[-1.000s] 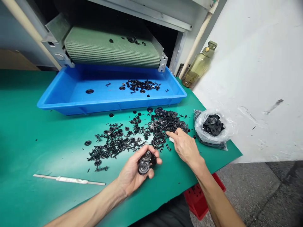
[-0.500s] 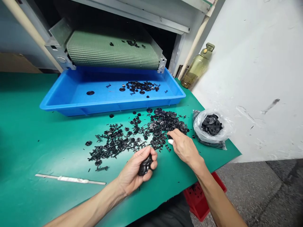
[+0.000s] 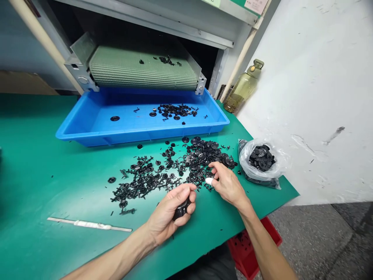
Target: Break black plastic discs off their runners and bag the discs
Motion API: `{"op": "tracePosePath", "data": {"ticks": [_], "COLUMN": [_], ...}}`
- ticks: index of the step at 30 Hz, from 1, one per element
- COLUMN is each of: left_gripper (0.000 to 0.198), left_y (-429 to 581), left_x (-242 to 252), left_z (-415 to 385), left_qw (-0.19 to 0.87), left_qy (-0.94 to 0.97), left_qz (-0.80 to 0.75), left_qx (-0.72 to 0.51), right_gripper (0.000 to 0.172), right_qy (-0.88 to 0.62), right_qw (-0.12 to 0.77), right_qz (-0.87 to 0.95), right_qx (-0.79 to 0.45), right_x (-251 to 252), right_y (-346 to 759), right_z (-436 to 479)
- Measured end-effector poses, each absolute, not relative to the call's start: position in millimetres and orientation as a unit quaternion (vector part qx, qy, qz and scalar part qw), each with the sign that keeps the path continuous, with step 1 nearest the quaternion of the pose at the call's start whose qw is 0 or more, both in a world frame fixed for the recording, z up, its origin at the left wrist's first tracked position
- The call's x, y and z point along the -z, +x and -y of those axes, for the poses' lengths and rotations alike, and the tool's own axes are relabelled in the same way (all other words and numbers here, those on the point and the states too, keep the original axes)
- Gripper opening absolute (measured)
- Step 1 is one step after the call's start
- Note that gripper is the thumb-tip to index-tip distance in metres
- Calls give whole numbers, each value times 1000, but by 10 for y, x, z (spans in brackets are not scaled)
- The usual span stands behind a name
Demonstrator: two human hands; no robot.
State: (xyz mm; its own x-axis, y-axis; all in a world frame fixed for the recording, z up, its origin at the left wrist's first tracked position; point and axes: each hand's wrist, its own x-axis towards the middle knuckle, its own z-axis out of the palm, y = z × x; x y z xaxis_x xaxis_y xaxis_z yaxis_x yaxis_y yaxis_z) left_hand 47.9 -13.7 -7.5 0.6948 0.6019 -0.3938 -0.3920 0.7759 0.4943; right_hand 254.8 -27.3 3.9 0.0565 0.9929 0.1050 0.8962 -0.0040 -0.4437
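Discs (image 3: 175, 111) lie in blue tray (image 3: 140, 134) and plastic bag (image 3: 278, 173).

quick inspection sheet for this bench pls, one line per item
Surface: green mat on the bench, strewn with parts.
Job's things: loose black parts spread on the mat; black discs stacked in the left hand; clear bag of discs at the mat's right edge; blue tray holding a few parts, under the conveyor belt.
Clutter: white strip on the mat; bottle by the wall.
Grippers: left hand closed on the discs; right hand at the pile's edge, white cover on its thumb, grip unclear.
Cables: nothing seen.
Surroundings: white wall; red crate below the bench.
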Motion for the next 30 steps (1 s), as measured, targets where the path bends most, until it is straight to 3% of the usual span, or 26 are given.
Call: {"op": "tracePosePath", "data": {"ticks": [7, 13, 17, 23, 30], "left_gripper": [21, 25, 30, 36, 33], "left_y": [500, 533, 548, 543, 557], "left_x": [64, 3, -4, 20, 39], "left_z": [149, 202, 238, 249, 297], "left_qw": [891, 864, 846, 839, 829], "left_qy": [224, 286, 342, 372, 338], "left_qz": [-288, -316, -324, -333, -343], "left_qx": [-271, -267, -250, -219, -285], "right_gripper": [43, 34, 39, 36, 22], "right_qy": [-677, -665, -623, -547, -560], "right_qw": [267, 330, 353, 299, 338], "right_qz": [667, 629, 641, 746, 669], "right_qx": [-158, -230, -277, -234, -354], "right_x": [-17, -75, -202, -326, -180], "right_y": [2604, 2494, 2291, 2216, 2188], "right_z": [300, 412, 607, 688, 453]}}
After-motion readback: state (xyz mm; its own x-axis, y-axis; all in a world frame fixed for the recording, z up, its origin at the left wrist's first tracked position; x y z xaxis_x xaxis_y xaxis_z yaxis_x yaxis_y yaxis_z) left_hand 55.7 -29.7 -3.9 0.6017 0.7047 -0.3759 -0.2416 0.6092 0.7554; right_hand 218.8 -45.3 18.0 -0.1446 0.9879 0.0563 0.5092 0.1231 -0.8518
